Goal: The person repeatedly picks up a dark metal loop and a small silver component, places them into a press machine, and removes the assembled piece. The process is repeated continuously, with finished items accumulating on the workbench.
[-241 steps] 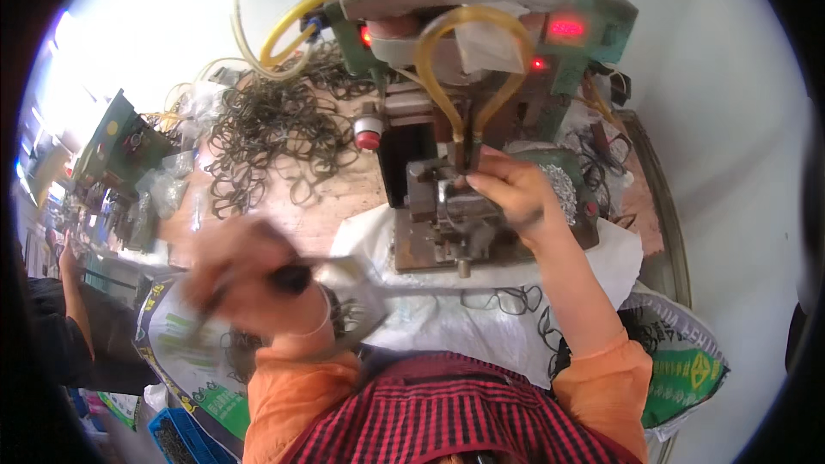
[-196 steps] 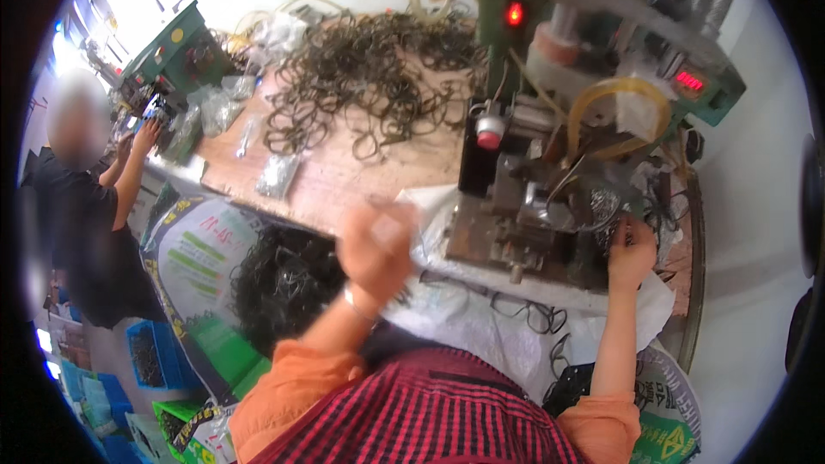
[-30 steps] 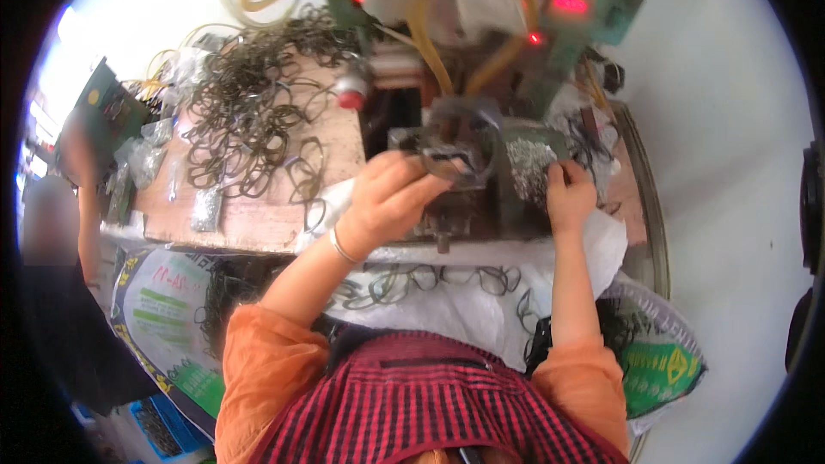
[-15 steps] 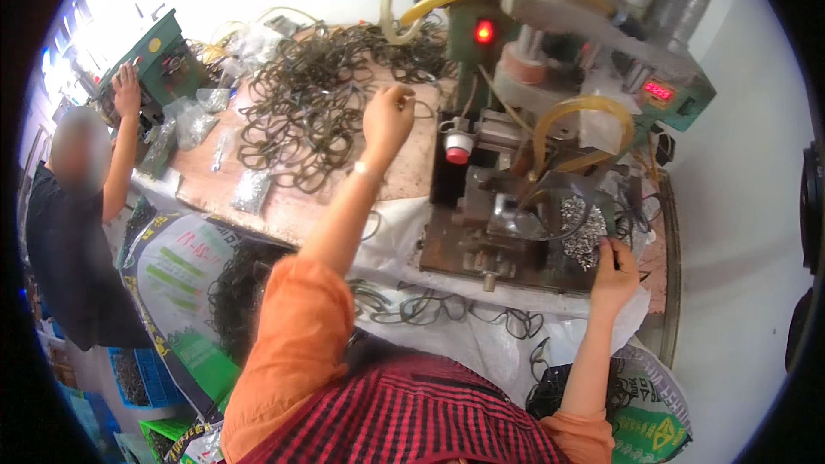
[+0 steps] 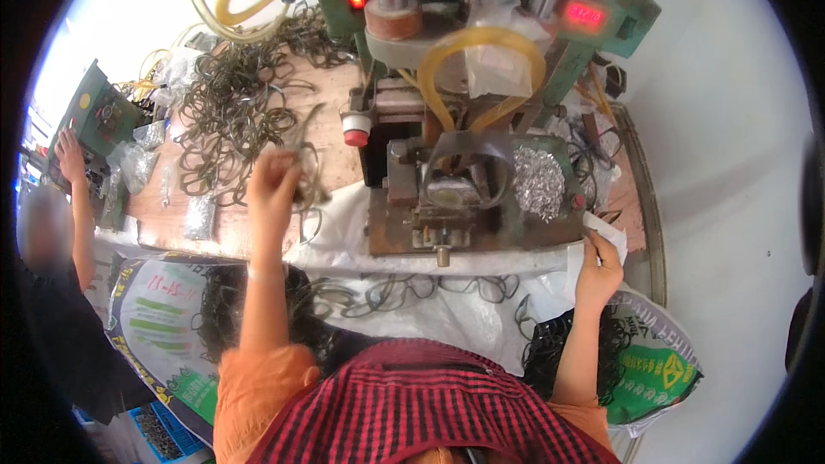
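Observation:
My left hand (image 5: 273,182), smeared by motion, is closed on a dark eyeglass frame (image 5: 309,174) over the wooden table, left of the press. My right hand (image 5: 599,273) is at the press's front right corner with fingers pinched, just below a red button (image 5: 578,202) and against a white sheet (image 5: 606,228). Whatever lies in that pinch is too small to name. On the press (image 5: 447,236), a dark eyeglass frame (image 5: 503,174) sits at the fixture below the yellow hose loop. Small silvery metal parts (image 5: 538,185) are heaped beside it.
Many dark eyeglass frames (image 5: 228,112) lie piled at the table's back left, with bags of small parts (image 5: 199,216) nearby. More frames (image 5: 412,288) lie along the front edge. Sacks stand below on both sides. At far left a person reaches to a green machine (image 5: 107,112).
My left hand has drawn back toward me from the pile, now with an eyeglass frame. My right hand has left the metal parts and moved to the corner. The view has shifted right.

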Motion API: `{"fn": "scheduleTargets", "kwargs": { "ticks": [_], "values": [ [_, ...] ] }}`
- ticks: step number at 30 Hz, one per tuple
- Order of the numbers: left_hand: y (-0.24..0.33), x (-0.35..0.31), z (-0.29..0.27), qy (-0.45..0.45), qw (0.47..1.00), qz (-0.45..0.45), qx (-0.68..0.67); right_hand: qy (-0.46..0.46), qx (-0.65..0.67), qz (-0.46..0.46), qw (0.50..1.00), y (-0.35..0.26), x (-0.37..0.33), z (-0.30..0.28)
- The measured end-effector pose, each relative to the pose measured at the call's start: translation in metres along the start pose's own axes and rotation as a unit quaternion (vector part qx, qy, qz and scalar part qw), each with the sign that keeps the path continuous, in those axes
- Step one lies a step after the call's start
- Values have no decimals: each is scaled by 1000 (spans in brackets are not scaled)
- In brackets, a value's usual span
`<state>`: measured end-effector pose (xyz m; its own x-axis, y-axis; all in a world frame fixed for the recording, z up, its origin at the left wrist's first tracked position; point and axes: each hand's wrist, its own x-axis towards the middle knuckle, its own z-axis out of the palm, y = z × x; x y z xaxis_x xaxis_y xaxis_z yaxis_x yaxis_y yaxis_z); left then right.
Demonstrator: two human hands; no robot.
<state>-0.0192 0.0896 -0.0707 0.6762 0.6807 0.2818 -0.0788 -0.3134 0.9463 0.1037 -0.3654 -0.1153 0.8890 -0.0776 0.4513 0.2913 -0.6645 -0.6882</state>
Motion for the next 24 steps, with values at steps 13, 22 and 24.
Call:
{"fn": "scheduleTargets", "kwargs": {
  "ticks": [13, 22, 24],
  "values": [
    [61, -89, 63, -16, 889, 437, 135, -136, 386, -21, 912, -150, 39, 104],
    [119, -53, 72, 94, 866, 490, 38, -222, 518, 104, 819, -181, 30, 99],
    [142, -61, 48, 123, 858, 498, 22, -219, 557, 146, 787, -189, 30, 94]
  ]
}}
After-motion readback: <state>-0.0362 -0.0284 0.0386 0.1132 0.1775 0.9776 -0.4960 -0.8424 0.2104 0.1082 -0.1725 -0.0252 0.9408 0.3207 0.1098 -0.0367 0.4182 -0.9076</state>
